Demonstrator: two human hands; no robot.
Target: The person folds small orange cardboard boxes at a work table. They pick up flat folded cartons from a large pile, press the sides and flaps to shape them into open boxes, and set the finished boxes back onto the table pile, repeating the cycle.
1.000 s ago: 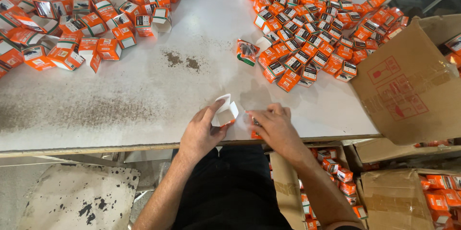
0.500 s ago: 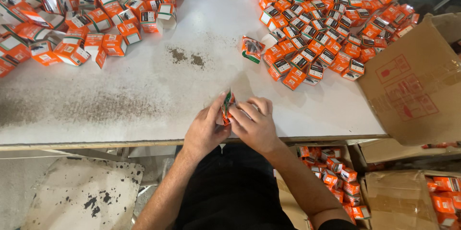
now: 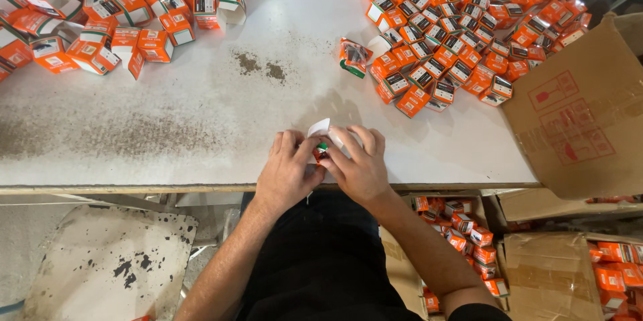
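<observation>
My left hand (image 3: 287, 170) and my right hand (image 3: 358, 167) meet at the near edge of the white table (image 3: 221, 113). Together they grip one small orange and white carton (image 3: 322, 141), mostly hidden by my fingers; a white flap sticks up at its top. A heap of closed small orange cartons (image 3: 462, 33) lies at the far right. A second heap of orange cartons with open flaps (image 3: 114, 13) lies at the far left.
One crumpled carton (image 3: 353, 57) lies apart beside the right heap. A large brown cardboard box (image 3: 579, 113) leans on the table's right edge. More orange cartons (image 3: 462, 234) fill boxes on the floor to the right. A stained board (image 3: 100, 267) lies at lower left.
My hands came together over the carton and shifted slightly right along the table edge. The white flap, up a second ago and folded away half a second ago, shows again.
</observation>
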